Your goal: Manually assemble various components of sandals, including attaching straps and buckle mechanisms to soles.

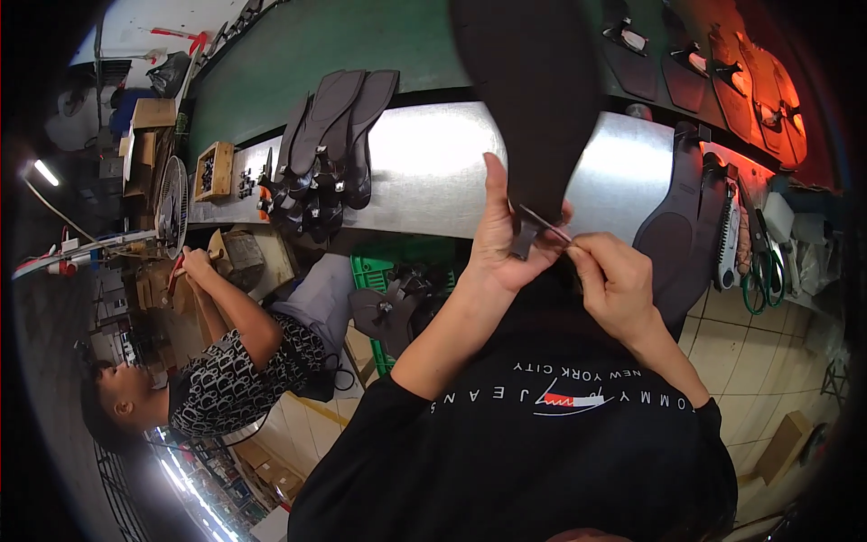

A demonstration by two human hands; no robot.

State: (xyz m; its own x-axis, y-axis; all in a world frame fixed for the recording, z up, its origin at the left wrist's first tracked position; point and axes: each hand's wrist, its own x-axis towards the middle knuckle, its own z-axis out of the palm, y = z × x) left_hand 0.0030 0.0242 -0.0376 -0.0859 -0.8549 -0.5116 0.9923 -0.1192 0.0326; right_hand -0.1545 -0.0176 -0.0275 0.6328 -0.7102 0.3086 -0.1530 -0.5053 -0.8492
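A large dark brown sandal sole [533,99] stands up in front of my chest, its narrow end toward me. My left hand [501,248] grips that narrow end, with the thumb raised along the sole's left edge and the fingers behind it. A short dark strap piece [526,237] shows by the left palm. My right hand [619,280] is closed in a pinch on a thin, flat strip with a light edge [545,223], which slants across the sole's end. Whether the strip is a tool or part of the sandal, I cannot make out.
Stacked sandals [330,135] lie left on the metal table [424,154], near a wooden box [214,172]. Sandals [686,77] line the green belt [262,90] under red light. At right are green-handled scissors [766,271] and a utility knife [728,239]. A co-worker [244,352] works at left.
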